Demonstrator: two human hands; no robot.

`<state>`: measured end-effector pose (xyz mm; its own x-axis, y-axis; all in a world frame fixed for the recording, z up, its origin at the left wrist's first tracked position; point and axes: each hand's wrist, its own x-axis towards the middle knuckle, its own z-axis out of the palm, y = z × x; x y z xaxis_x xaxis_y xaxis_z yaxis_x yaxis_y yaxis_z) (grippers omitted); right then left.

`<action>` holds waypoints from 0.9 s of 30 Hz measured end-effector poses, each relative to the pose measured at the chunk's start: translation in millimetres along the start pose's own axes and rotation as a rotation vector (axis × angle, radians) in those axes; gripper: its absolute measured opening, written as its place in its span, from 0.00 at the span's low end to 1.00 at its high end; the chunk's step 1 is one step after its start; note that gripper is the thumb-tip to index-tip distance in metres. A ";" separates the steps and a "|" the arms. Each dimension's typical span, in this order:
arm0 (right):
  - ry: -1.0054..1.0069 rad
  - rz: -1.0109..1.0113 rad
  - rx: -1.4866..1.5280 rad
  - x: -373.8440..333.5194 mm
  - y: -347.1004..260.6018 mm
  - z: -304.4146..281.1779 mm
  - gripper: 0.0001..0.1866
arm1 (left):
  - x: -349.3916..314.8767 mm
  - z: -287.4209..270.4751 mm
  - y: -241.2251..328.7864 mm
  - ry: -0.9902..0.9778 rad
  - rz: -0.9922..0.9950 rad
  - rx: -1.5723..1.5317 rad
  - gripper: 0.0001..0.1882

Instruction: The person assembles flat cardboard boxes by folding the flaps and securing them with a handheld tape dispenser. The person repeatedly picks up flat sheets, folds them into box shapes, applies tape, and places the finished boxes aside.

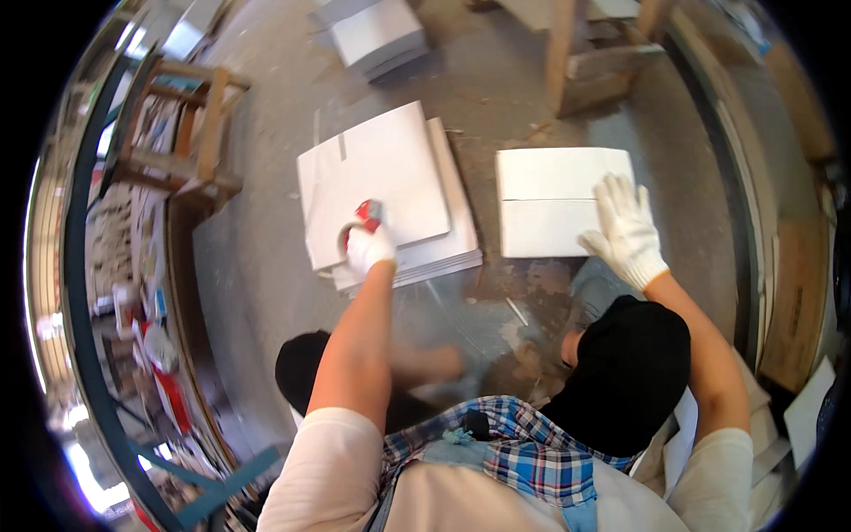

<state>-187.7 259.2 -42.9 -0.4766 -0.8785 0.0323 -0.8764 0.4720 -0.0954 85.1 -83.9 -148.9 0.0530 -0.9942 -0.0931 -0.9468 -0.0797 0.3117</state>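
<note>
My left hand (372, 248), in a white work glove, is closed around a red tape dispenser (367, 213) with a roll of tape on it. It is over a stack of flat white cardboard sheets (381, 168) on the floor; whether it touches the top sheet I cannot tell. To the right stands a white cardboard box (545, 217), its top flaps folded in so that a seam runs across the middle. My gloved right hand (628, 230) lies spread on the box's right side, fingers stretched out and pointing away from me.
Another white box (377, 40) sits on the floor at the far side. Wooden stools stand at the far left (182, 129) and far right (603, 66). A cluttered shelf with a dark green frame (80, 266) runs along the left. A small white strip (517, 312) lies near my feet.
</note>
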 end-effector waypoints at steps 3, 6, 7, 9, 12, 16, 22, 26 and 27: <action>0.047 -0.042 0.064 4.7 -6.9 7.2 0.44 | 25.4 33.0 -64.4 0.040 0.069 0.143 0.17; 0.117 -0.072 0.115 3.7 -7.1 3.1 0.42 | 42.9 30.8 -54.3 0.045 0.071 0.050 0.17; 0.131 -0.066 0.110 -1.8 1.9 1.5 0.41 | 33.2 19.1 -21.8 0.041 0.153 0.174 0.18; 0.170 -0.097 0.141 -2.1 0.5 -5.8 0.40 | 14.6 -12.5 29.6 0.147 0.348 -0.164 0.22; 0.177 -0.101 0.170 -4.0 3.0 -8.6 0.39 | -30.2 -63.8 117.5 -0.109 0.639 -0.455 0.26; 0.236 -0.106 0.221 -3.9 3.8 -1.7 0.40 | -90.6 -108.2 190.7 -0.670 0.654 -0.741 0.25; 0.246 -0.097 0.253 -7.7 9.6 3.8 0.41 | -145.2 -105.0 235.5 -0.970 0.716 -0.503 0.25; 0.303 -0.112 0.275 -7.8 14.3 6.5 0.40 | -143.3 -94.5 238.7 -0.984 0.777 -0.407 0.22; 0.298 -0.105 0.275 -8.9 15.3 5.7 0.39 | -140.2 -92.6 237.6 -1.000 0.797 -0.406 0.22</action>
<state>-196.5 273.8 -50.3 -0.4199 -0.8421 0.3385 -0.8896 0.3079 -0.3373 -117.9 29.9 25.8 -0.8834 -0.3142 -0.3477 -0.4406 0.3040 0.8447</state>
